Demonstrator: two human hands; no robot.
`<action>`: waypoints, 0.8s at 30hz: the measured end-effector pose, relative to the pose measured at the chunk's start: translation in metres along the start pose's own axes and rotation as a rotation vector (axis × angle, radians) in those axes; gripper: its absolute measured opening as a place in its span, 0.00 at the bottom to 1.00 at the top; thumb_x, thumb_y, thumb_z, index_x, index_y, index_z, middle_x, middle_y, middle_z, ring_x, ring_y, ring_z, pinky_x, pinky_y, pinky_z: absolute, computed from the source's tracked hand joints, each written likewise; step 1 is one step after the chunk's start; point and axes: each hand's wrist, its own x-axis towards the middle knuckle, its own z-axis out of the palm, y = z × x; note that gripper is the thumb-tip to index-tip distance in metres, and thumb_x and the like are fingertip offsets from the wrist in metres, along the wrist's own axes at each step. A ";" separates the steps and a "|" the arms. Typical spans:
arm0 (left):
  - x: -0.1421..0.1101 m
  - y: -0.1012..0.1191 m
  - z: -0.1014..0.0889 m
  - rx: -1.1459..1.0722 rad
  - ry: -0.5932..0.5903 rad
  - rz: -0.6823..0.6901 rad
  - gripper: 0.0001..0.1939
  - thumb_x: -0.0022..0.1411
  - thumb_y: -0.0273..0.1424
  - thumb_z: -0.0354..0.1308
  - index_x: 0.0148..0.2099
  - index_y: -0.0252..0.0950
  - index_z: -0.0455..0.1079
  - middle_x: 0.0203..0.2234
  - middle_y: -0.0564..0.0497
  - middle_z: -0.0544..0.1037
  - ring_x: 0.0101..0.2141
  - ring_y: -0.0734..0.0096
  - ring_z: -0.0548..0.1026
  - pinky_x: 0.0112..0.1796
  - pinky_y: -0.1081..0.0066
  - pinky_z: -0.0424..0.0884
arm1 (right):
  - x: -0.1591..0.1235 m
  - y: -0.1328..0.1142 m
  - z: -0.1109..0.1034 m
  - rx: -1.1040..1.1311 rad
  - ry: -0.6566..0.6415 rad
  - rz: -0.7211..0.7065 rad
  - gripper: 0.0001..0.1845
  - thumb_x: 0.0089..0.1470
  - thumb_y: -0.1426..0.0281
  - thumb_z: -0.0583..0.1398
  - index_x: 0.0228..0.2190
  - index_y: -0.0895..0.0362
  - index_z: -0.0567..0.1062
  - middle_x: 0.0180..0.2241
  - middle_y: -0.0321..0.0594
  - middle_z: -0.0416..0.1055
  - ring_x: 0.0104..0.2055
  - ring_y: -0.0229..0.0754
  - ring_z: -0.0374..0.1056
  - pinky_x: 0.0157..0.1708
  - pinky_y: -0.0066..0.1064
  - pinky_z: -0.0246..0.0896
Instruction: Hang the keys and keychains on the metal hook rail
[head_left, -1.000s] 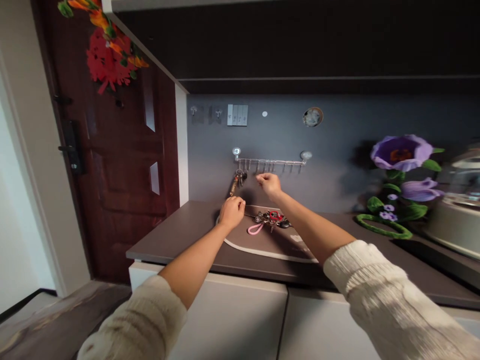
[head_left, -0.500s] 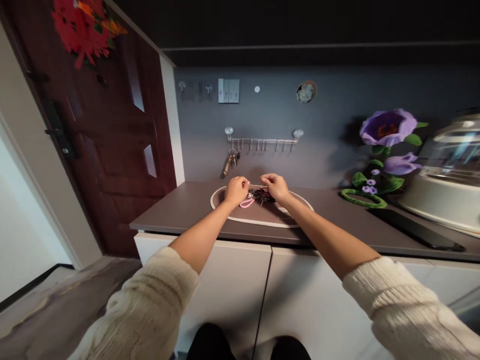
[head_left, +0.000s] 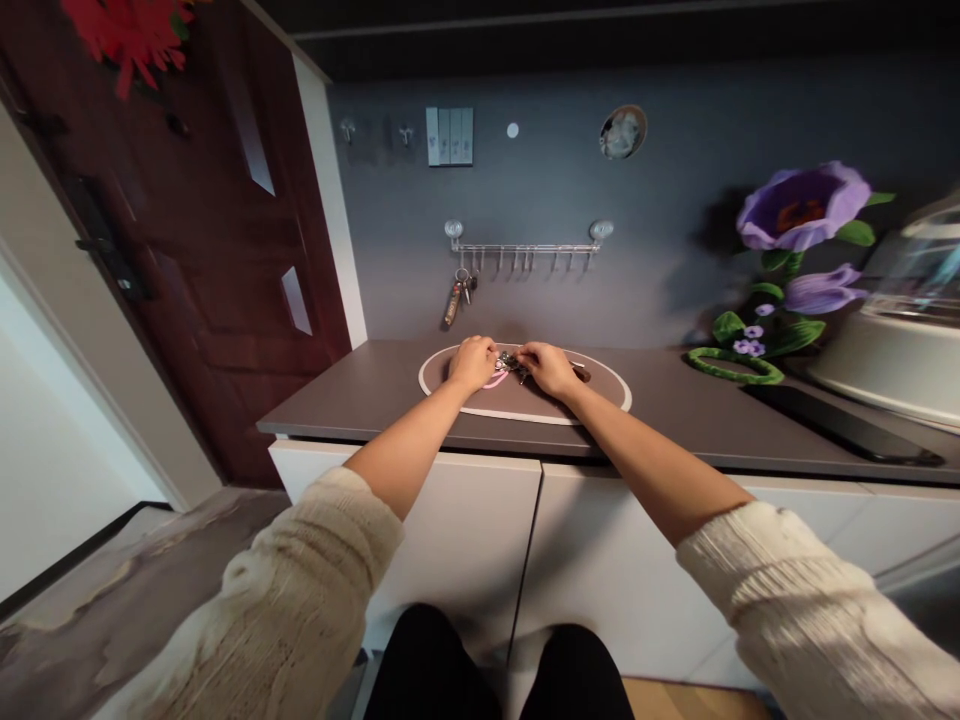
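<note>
A bunch of keys (head_left: 509, 361) lies on an oval mat (head_left: 525, 415) with a pale rim, partly covered by my fingers. A pink loop strap (head_left: 497, 380) hangs from it on the left side. My left hand (head_left: 472, 364) is closed, its fingertips pinching the left end of the keys near the strap. From the other side my right hand (head_left: 550, 369) grips the bunch with bent fingers. Just right of that hand, a dark brown item (head_left: 582, 373) shows on the mat, too small to name.
A clear hook rail (head_left: 525, 249) on the wall carries another key set (head_left: 459, 291) at its left end. On the right stand purple crocheted flowers (head_left: 802, 210), a dark phone-like slab (head_left: 847, 425) and a white domed appliance (head_left: 892, 360). The counter's front edge (head_left: 420, 448) is near me.
My right hand has come down and left onto the keys, and my left fingers have closed on them too. The camera view has tilted downward.
</note>
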 end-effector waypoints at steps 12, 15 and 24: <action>-0.001 0.004 -0.005 0.092 -0.167 -0.064 0.11 0.56 0.33 0.51 0.32 0.36 0.74 0.32 0.46 0.77 0.34 0.70 0.71 0.36 0.74 0.63 | 0.003 0.003 0.003 -0.114 -0.028 -0.010 0.11 0.52 0.73 0.53 0.33 0.57 0.75 0.35 0.42 0.74 0.37 0.40 0.67 0.38 0.27 0.56; -0.001 0.004 -0.006 0.094 -0.198 -0.070 0.12 0.56 0.32 0.49 0.31 0.37 0.74 0.31 0.46 0.77 0.32 0.70 0.71 0.34 0.74 0.63 | 0.004 0.005 0.004 -0.123 -0.028 -0.009 0.11 0.52 0.72 0.54 0.33 0.57 0.75 0.35 0.42 0.74 0.38 0.40 0.68 0.38 0.27 0.56; -0.001 0.002 -0.003 0.092 -0.104 0.006 0.10 0.58 0.28 0.47 0.34 0.36 0.70 0.34 0.46 0.74 0.37 0.67 0.70 0.39 0.70 0.63 | 0.006 0.008 0.005 -0.118 -0.004 -0.008 0.10 0.52 0.72 0.54 0.33 0.57 0.75 0.35 0.42 0.74 0.38 0.40 0.68 0.39 0.28 0.57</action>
